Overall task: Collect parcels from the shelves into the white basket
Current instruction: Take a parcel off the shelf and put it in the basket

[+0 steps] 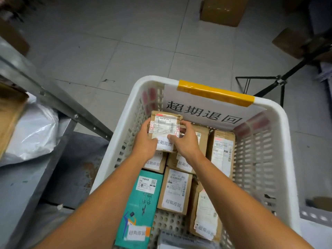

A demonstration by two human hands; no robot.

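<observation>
A small brown cardboard parcel (164, 125) with white labels is held over the far left part of the white basket (276, 112). My left hand (144, 142) grips its left side and my right hand (185, 141) grips its right side, thumb on top. Below it, several parcels lie in the basket: a teal box (142, 200), a brown box (177, 190), an upright brown box (222, 151) and another labelled box (206, 214). The basket's far wall carries a white sign with black characters and yellow tape (215, 93).
A grey metal shelf rail (53, 97) runs along the left, with a silver plastic bag (34, 132) and a brown box (9, 112) on it. A black tripod (276, 83) stands right of the basket. Cardboard boxes (222, 9) sit on the tiled floor beyond.
</observation>
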